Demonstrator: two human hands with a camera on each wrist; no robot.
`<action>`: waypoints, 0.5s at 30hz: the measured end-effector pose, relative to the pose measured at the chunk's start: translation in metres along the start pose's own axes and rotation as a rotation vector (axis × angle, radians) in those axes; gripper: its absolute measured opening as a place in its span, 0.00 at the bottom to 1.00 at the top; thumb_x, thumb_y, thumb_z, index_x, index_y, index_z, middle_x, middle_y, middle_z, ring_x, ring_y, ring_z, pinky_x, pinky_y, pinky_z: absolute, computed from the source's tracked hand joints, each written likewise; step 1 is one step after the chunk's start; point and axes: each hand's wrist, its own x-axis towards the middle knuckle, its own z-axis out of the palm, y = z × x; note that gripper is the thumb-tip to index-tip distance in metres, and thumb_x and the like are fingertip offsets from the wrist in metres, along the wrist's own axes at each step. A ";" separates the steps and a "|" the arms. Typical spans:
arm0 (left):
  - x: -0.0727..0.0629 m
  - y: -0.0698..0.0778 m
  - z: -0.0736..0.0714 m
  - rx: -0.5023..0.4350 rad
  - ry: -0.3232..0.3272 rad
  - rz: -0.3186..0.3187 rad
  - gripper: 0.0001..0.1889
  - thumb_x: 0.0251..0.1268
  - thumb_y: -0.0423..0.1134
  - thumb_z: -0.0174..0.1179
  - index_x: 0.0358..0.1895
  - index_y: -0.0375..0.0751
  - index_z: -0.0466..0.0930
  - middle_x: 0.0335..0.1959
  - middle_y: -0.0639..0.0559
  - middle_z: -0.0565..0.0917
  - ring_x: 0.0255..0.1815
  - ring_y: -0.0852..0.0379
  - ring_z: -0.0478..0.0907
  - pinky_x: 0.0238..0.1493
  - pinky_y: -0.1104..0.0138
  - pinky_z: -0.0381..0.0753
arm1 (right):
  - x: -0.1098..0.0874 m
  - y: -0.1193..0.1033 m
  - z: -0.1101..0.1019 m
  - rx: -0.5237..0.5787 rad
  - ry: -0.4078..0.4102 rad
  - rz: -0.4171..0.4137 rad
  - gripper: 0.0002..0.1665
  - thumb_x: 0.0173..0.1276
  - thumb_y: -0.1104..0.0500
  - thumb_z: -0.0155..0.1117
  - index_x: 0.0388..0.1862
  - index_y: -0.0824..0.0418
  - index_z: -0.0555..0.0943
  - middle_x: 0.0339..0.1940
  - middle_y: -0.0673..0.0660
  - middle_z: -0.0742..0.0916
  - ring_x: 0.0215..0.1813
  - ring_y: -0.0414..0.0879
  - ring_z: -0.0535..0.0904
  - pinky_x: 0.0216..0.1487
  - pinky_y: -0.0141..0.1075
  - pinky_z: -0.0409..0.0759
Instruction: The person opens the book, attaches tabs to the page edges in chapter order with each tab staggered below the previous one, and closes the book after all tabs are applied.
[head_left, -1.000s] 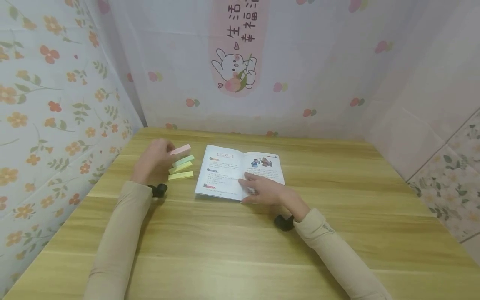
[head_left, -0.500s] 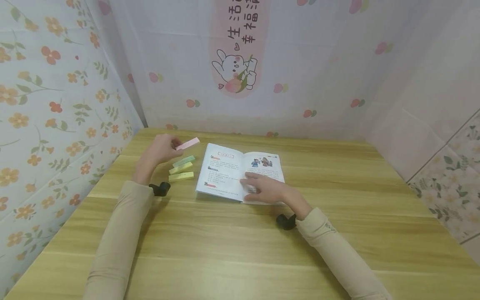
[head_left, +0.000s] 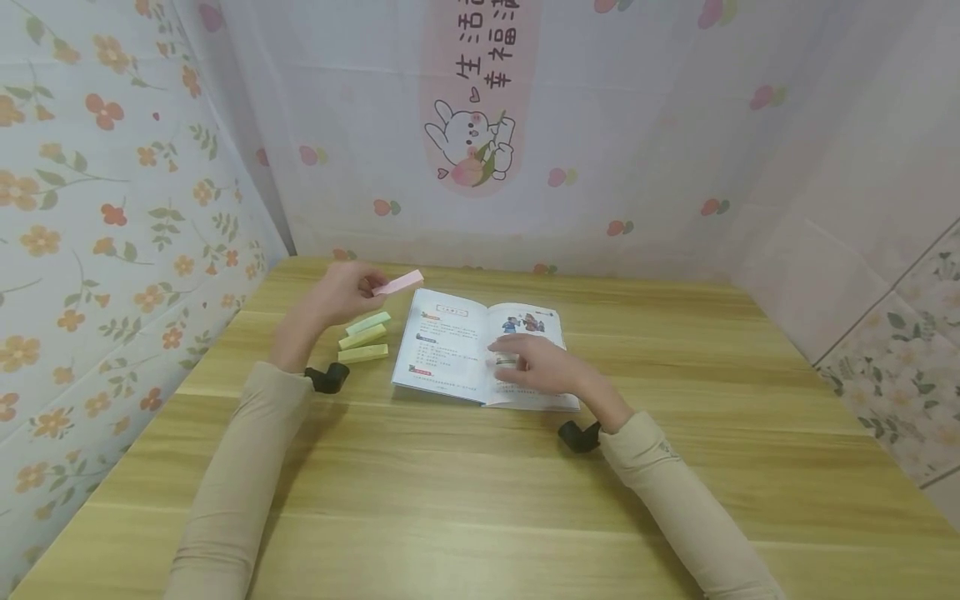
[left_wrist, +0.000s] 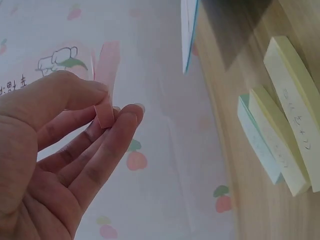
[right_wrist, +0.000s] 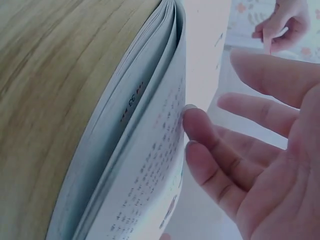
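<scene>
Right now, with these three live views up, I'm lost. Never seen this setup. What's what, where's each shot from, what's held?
No robot: each grip is a person's bare hand. The wide picture comes from a head-worn camera looking forward and down; the two close-ups come from cameras on the left and right wrists. On the wood-grain table lie an open book, a green sticky-note pad and two yellow sticky-note pads. The left grip pinches a pink sticky-note pad between thumb and fingers, held off the table near the book's upper left corner. The right grip is at the book's right-hand page, fingers loosely bent; whether it presses down, I can't tell.
</scene>
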 end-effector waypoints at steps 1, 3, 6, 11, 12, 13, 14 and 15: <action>0.000 0.002 0.000 -0.005 -0.007 0.003 0.12 0.62 0.25 0.61 0.47 0.20 0.82 0.43 0.30 0.85 0.43 0.38 0.85 0.47 0.53 0.85 | 0.000 -0.001 -0.001 0.006 0.011 -0.008 0.27 0.74 0.57 0.64 0.66 0.69 0.77 0.66 0.64 0.80 0.36 0.42 0.79 0.50 0.40 0.79; 0.000 0.008 0.000 -0.015 -0.022 0.004 0.12 0.63 0.24 0.60 0.47 0.20 0.82 0.43 0.30 0.85 0.43 0.39 0.85 0.47 0.54 0.85 | 0.000 -0.003 -0.002 0.007 0.036 -0.023 0.25 0.73 0.58 0.64 0.65 0.70 0.78 0.62 0.63 0.82 0.34 0.42 0.79 0.50 0.41 0.78; 0.000 0.014 0.001 -0.030 -0.039 0.016 0.12 0.63 0.24 0.60 0.48 0.21 0.82 0.44 0.30 0.85 0.44 0.39 0.85 0.48 0.54 0.85 | 0.001 -0.005 -0.003 0.006 0.070 -0.021 0.24 0.73 0.60 0.65 0.64 0.69 0.78 0.58 0.62 0.85 0.33 0.41 0.78 0.46 0.39 0.79; 0.001 0.024 0.005 -0.033 -0.052 0.038 0.12 0.64 0.25 0.62 0.49 0.23 0.83 0.45 0.33 0.85 0.45 0.40 0.84 0.48 0.54 0.85 | 0.002 -0.006 -0.004 -0.006 0.133 -0.013 0.22 0.73 0.61 0.65 0.63 0.67 0.80 0.50 0.59 0.87 0.31 0.40 0.78 0.39 0.37 0.78; 0.002 0.026 0.006 -0.034 -0.053 0.045 0.12 0.64 0.25 0.62 0.49 0.23 0.82 0.45 0.33 0.85 0.45 0.40 0.84 0.48 0.54 0.85 | 0.002 -0.006 -0.005 -0.008 0.146 -0.012 0.22 0.73 0.60 0.65 0.63 0.67 0.80 0.48 0.58 0.87 0.31 0.40 0.78 0.39 0.36 0.78; 0.002 0.027 0.007 -0.032 -0.052 0.051 0.12 0.64 0.25 0.62 0.49 0.23 0.83 0.45 0.33 0.85 0.44 0.41 0.84 0.48 0.54 0.85 | 0.001 -0.007 -0.005 -0.011 0.162 -0.019 0.22 0.73 0.61 0.65 0.62 0.67 0.80 0.47 0.58 0.87 0.31 0.40 0.78 0.39 0.36 0.77; 0.002 0.028 0.008 -0.035 -0.053 0.058 0.12 0.64 0.25 0.63 0.49 0.23 0.83 0.45 0.33 0.85 0.44 0.41 0.84 0.48 0.54 0.85 | 0.001 -0.007 -0.006 -0.009 0.177 -0.023 0.21 0.72 0.61 0.65 0.62 0.67 0.80 0.46 0.58 0.87 0.30 0.40 0.77 0.38 0.36 0.77; 0.003 0.029 0.009 -0.035 -0.052 0.063 0.12 0.64 0.25 0.63 0.49 0.24 0.83 0.45 0.33 0.85 0.44 0.41 0.84 0.48 0.55 0.85 | 0.001 -0.008 -0.007 -0.011 0.194 -0.029 0.21 0.72 0.62 0.65 0.61 0.67 0.80 0.46 0.58 0.88 0.30 0.40 0.78 0.37 0.37 0.77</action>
